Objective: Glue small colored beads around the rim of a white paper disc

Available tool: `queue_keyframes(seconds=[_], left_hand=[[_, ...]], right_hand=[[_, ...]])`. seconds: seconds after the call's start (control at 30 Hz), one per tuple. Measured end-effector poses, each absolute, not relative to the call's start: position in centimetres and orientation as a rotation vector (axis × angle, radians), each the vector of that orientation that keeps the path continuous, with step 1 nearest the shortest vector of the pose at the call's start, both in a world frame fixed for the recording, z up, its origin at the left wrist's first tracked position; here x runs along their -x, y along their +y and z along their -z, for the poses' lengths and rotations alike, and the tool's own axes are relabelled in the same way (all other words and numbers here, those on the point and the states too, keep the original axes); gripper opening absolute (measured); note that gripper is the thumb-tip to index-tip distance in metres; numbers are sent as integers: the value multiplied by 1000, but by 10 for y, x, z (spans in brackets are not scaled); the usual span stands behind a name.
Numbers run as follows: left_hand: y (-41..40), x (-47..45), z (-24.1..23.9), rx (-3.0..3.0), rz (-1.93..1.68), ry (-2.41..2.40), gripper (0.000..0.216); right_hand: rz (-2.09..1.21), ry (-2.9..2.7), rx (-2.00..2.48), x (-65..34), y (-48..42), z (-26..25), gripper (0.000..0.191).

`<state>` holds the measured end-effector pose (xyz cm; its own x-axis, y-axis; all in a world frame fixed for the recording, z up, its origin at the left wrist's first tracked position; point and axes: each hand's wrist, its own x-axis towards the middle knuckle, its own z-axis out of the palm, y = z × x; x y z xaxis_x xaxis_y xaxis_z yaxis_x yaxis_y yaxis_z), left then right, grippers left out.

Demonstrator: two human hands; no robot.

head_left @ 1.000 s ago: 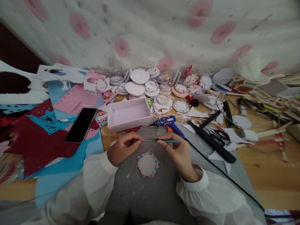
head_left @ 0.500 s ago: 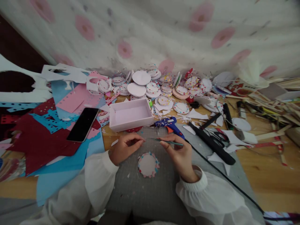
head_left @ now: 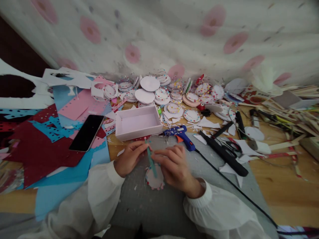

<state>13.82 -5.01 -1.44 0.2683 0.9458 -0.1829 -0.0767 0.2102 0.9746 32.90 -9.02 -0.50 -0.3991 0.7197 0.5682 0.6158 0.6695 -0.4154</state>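
Note:
My left hand [head_left: 130,157] is closed in a pinch; whatever lies between its fingertips is too small to make out. Blurred teal tweezers [head_left: 151,161] slant between my hands, one end at the left fingertips and the other pointing back toward me. My right hand [head_left: 175,169] has its fingers on the tweezers from the right side. Below them, flat on the grey mat [head_left: 139,212], lies a round white disc [head_left: 151,181] edged with small pink, red and blue bits. The tweezers and right hand cover part of it.
Beyond my hands are a white open box [head_left: 138,123] and a blue glue gun [head_left: 183,135], its cord trailing right. A black phone [head_left: 87,132] rests on coloured sheets at left. Scissors [head_left: 230,147] and a black bar-shaped tool [head_left: 224,154] lie right. Decorated discs [head_left: 161,94] are piled behind.
The tweezers have swung from pointing left to standing lengthwise between my hands. My right hand has moved left and turned over, now partly above the disc. My left hand stays nearly in place.

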Motion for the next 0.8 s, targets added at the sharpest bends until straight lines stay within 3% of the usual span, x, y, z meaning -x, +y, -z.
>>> queue_keyframes(seconds=[0.1,0.17,0.27,0.4,0.57,0.67,0.8], left_hand=[[-45,-131,15,-1264,-933,1133,29],[-43,-126,16,-1400,-889,1169,30],[-42,-123,16,-1514,-834,1143,29],[-44,-127,11,-1559,-798,1086,27],[-44,-128,10,-1568,-812,1093,27],[-44,-127,11,-1577,-808,1082,27],[-43,-126,10,-1615,-798,1064,29]], right_hand=[[-40,-1805,1409,-345,-80,8,30],[91,-1647,1709,-356,-73,14,38],[164,-1676,1981,-365,-65,25,54],[174,-1771,2136,-366,-62,31,48],[38,-1577,2070,-367,-60,23,41],[-120,-1373,1844,-365,-63,18,46],[-249,-1346,1587,-358,-71,15,38]])
